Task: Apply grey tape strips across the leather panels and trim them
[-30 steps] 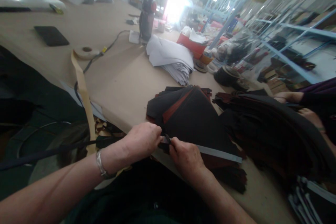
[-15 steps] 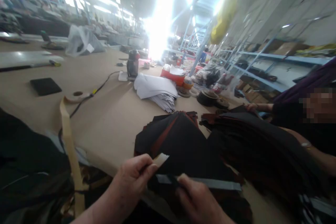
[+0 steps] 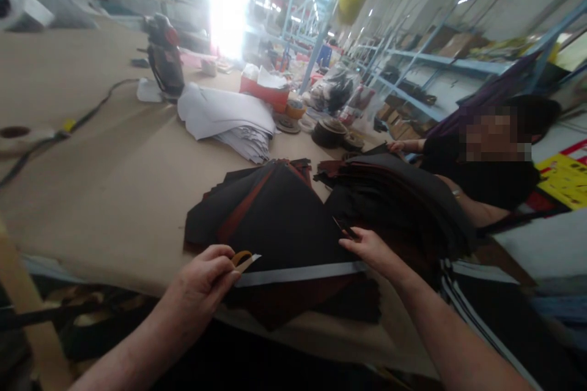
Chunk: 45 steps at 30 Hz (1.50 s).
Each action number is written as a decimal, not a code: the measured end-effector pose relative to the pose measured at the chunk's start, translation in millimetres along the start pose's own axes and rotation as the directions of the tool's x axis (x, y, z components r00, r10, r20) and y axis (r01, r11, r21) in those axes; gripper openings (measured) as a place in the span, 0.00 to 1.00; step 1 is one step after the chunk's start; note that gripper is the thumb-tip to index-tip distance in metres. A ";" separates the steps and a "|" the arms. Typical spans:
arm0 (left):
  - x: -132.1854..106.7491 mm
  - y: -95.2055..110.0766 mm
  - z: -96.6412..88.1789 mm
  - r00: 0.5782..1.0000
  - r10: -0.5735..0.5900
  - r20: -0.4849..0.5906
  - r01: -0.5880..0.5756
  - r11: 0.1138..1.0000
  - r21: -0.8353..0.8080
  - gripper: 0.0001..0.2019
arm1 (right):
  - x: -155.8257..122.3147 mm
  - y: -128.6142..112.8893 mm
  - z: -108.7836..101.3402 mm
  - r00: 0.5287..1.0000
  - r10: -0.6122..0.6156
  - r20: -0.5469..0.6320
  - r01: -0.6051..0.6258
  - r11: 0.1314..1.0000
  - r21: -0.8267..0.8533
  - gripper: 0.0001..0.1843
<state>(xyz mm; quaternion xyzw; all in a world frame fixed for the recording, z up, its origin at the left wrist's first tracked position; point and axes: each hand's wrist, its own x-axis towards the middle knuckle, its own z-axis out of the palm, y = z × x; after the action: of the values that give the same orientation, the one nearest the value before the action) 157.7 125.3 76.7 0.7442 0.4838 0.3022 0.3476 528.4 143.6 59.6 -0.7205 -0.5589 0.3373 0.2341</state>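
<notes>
My left hand pinches the curled tan backing paper at the left end of a grey tape strip. The strip lies along the near edge of a dark fabric piece on top of a fanned stack of black and rust-red pieces. My right hand rests at the strip's right end, fingers stretched out over the fabric, with a small dark tool at its fingertips. I cannot tell whether it grips that tool.
A second pile of dark pieces lies to the right, where another person sits with an arm on it. White sheets, a dark bottle, a red box and tape rolls stand further back. A cable crosses the left of the table.
My right hand has slid along the strip from its left end to its right end. My left hand has kept hold of the backing paper, which has peeled back and curled. The view swung right.
</notes>
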 end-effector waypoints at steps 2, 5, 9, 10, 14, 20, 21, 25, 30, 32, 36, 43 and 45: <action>0.4 -4.1 1.9 1.000 0.016 0.014 -0.017 0.999 0.038 0.15 | 2.6 1.9 2.7 1.000 0.009 -0.008 -0.009 0.999 0.033 0.21; -0.4 -8.4 3.0 1.000 0.016 -0.024 -0.014 0.997 0.071 0.16 | 6.3 2.5 4.0 1.000 0.020 -0.007 -0.019 0.997 0.072 0.21; 1.4 -7.6 1.7 0.999 0.025 -0.042 -0.022 0.997 0.081 0.19 | 6.5 1.4 1.8 0.992 -0.036 -0.121 0.037 0.999 0.004 0.22; 2.3 -6.8 1.4 0.999 0.029 -0.040 -0.026 0.996 0.081 0.20 | 5.7 0.9 1.5 0.986 -0.062 -0.154 0.060 0.998 -0.018 0.23; 4.7 -5.5 1.2 0.999 0.030 -0.037 -0.026 0.994 0.104 0.23 | 5.5 -1.5 3.9 0.997 -0.067 -0.028 0.068 0.998 0.020 0.18; 4.7 -9.1 0.3 0.999 0.032 -0.015 -0.030 0.991 0.133 0.24 | 12.7 -6.7 2.9 0.999 -0.006 -0.047 0.008 1.000 0.025 0.11; 5.0 -9.3 -0.2 0.999 0.034 -0.013 -0.032 0.991 0.129 0.24 | 11.5 -9.1 0.8 0.997 -0.008 -0.075 0.009 1.000 0.008 0.09; 7.5 -8.5 -3.9 0.999 0.045 0.020 -0.047 0.990 0.133 0.23 | -3.3 -26.1 -10.9 0.990 -0.054 -0.132 0.043 0.996 -0.084 0.08; 9.2 -5.2 -13.4 0.997 0.028 0.075 -0.040 0.987 0.157 0.19 | -32.8 -45.0 -21.2 0.976 0.034 0.215 -0.071 0.983 0.167 0.13; 8.3 -4.2 -17.9 0.991 0.021 0.130 -0.042 0.986 0.159 0.18 | -45.2 -43.9 -20.0 0.936 0.119 0.331 -0.213 0.941 0.264 0.15; 4.1 -2.5 -24.4 0.980 -0.016 0.200 -0.017 0.987 0.159 0.19 | -65.9 -29.3 -7.5 0.895 0.188 0.403 -0.304 0.920 0.246 0.16; -3.1 25.5 -22.7 0.964 -0.174 0.200 0.198 0.974 -0.108 0.17 | -67.7 -28.4 -0.1 0.985 0.091 0.144 -0.112 0.983 0.147 0.18; -2.4 35.3 -18.0 0.965 -0.171 0.200 0.219 0.944 -0.246 0.15 | -64.1 -46.9 4.0 0.995 0.078 0.060 -0.088 0.975 0.204 0.20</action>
<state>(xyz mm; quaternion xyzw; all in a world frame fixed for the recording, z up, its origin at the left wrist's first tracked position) 160.7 116.9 115.5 0.6629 0.4775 0.2614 0.5140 485.6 94.2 104.9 -0.7062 -0.4961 0.4213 0.2789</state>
